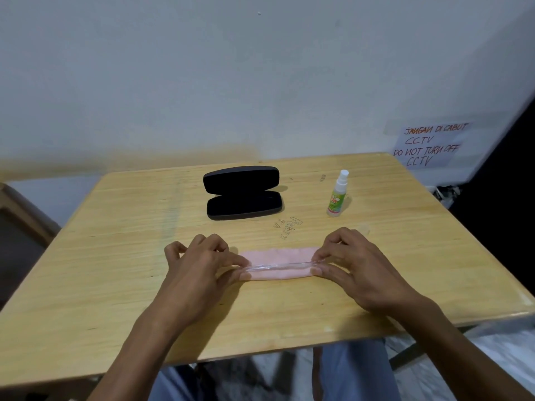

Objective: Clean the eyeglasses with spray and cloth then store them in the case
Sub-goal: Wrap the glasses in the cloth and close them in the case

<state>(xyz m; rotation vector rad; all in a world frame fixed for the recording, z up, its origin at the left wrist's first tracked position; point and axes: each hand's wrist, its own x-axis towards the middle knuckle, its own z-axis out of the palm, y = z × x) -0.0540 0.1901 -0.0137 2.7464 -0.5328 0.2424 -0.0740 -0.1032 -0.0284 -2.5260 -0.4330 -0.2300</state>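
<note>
A pink cloth (278, 257) lies flat on the wooden table (115, 256) near the front. Across it rest clear-framed eyeglasses (279, 267), folded and seen edge-on. My left hand (202, 264) pinches the glasses' left end with thumb and fingers. My right hand (350, 261) pinches their right end the same way. Behind them a black eyeglass case (243, 193) stands open, its dark inside empty. A small spray bottle (337, 195) with a white cap and green label stands upright to the right of the case.
A white wall rises just behind the table, with a handwritten paper sign (428, 146) at the right. A chair edge (20, 209) shows at the far left. My legs in blue trousers (356, 374) are below the table's front edge.
</note>
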